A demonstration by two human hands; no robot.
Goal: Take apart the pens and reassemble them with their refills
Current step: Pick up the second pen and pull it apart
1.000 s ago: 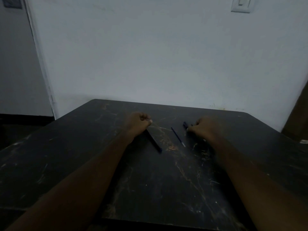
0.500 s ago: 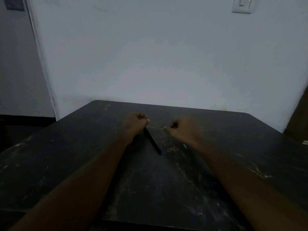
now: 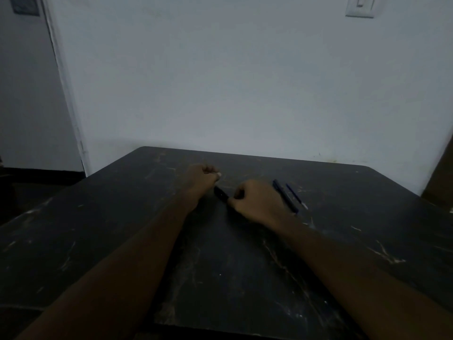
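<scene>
both hands are on the black pen point(image 3: 221, 193), which runs across the middle of the worktop point(image 3: 220, 278) from about 10 o'clock to 4 o'clock. the left hand point(image 3: 203, 176) is balled in a fist at the pen's far end, its grip closed round that end as far as the dim light shows. the right hand point(image 3: 257, 201), at 4 o'clock of the left, has its fingers curled round the near end, so only a short dark stretch of pen shows between the two fists. the pen looks whole there; whether a joint has begun to part is hidden.

at 3 o'clock of the right hand, just beside it, a blue barrel point(image 3: 285, 196) lies flat on the worktop, and a thin refill point(image 3: 296, 196) with a pale tip lies next to it, parallel and apart from it.

so, by my reading, one pen is already apart, barrel and refill side by side, but not put back together. the black pen is only now being opened, likely by a twist or pull between the fists. left to do: free its refill, then refit both pens. a pale wall point(image 3: 245, 82) stands at 12 o'clock.
</scene>
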